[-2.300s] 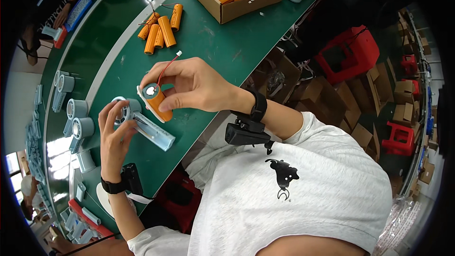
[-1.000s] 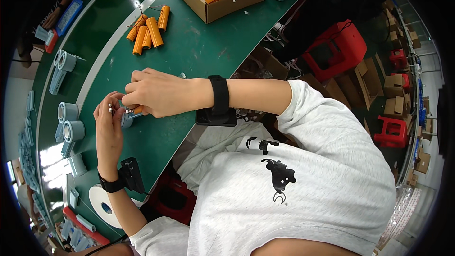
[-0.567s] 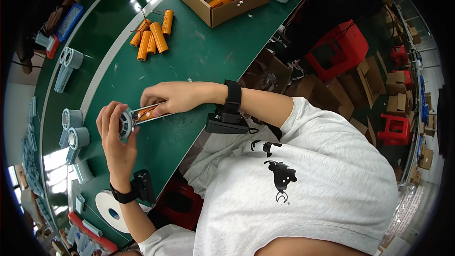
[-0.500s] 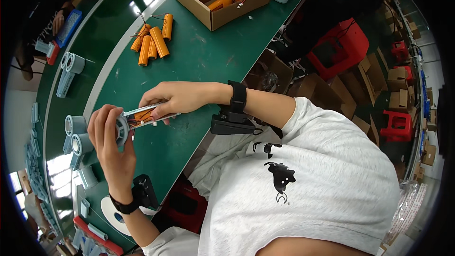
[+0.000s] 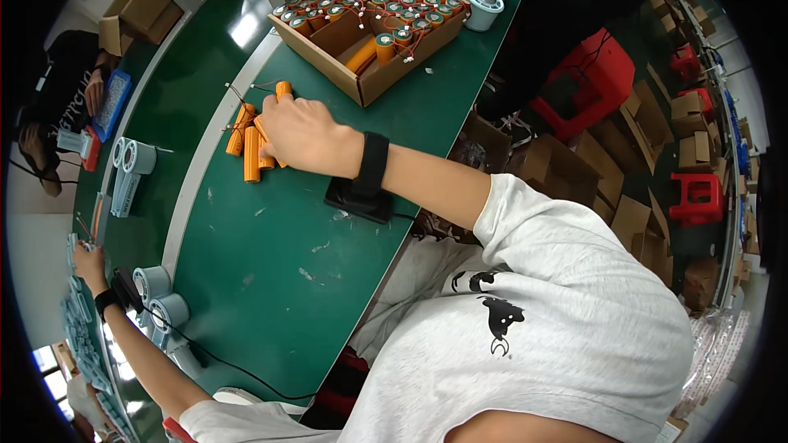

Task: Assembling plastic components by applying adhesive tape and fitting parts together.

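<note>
My right hand is closed over a small group of orange cylindrical batteries with thin wires, its fingers bent around one of them. The hand covers part of that battery. Far to the left, my left hand reaches across the bench to a heap of light blue plastic parts. Beside its fingers stands a narrow light blue handle piece with orange inside and wires at the top. The left fingers are small and partly hidden, so their grip is unclear.
A cardboard box of wired orange batteries stands at the far end of the green bench. Light blue fan housings stand along the left. Another person's hand is near a blue tray. Red stools stand right.
Both hands have parted from the housing with the orange battery, which they held together. My right hand moved up to the loose batteries; my left hand stretched out to the far left.
</note>
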Demonstrator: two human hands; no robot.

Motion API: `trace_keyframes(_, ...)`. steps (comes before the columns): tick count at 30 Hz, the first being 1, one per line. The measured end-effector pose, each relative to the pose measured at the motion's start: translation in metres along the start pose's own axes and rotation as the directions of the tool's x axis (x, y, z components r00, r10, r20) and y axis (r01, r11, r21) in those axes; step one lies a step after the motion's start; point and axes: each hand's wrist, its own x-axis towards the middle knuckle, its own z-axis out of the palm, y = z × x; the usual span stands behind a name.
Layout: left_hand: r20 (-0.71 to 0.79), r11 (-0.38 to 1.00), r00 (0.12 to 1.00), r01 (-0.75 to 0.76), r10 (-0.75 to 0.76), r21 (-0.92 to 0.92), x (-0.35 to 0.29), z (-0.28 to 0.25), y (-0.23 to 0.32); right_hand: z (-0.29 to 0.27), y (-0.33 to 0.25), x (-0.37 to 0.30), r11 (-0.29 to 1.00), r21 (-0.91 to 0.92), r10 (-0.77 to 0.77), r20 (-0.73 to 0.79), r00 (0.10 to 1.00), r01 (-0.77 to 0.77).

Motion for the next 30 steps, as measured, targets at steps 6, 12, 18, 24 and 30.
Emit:
trace_keyframes(6, 0.209, 0.98, 0.975, 0.038, -0.079, 0.195, 0.006, 0.013, 0.145, 0.027, 0.042, -0.008, 0.984, -0.121, -0.166, -0.408, 0.898, 0.127)
trace_keyframes(12, 0.199, 0.932, 0.929, -0.261, 0.313, -0.25, 0.054, 0.034, 0.184, -0.036, 0.006, -0.055, 0.741, 0.67, 0.001, -0.072, 0.997, 0.048)
trace_keyframes(18, 0.364, 0.897, 0.892, -0.096, 0.27, -0.431, 0.021, 0.012, 0.229, -0.057, 0.043, -0.104, 0.481, 0.849, 0.034, 0.23, 0.973, -0.218)
trace_keyframes(24, 0.297, 0.967, 0.938, -0.111, 0.178, -0.23, -0.144, -0.101, 0.278, -0.031, 0.051, -0.116, 0.351, 0.818, 0.117, 0.445, 0.888, -0.456)
trace_keyframes(30, 0.293, 0.898, 0.955, 0.09, 0.045, -0.43, -0.268, -0.151, 0.283, 0.002, 0.004, -0.111, 0.164, 0.958, -0.061, 0.248, 0.967, -0.235)
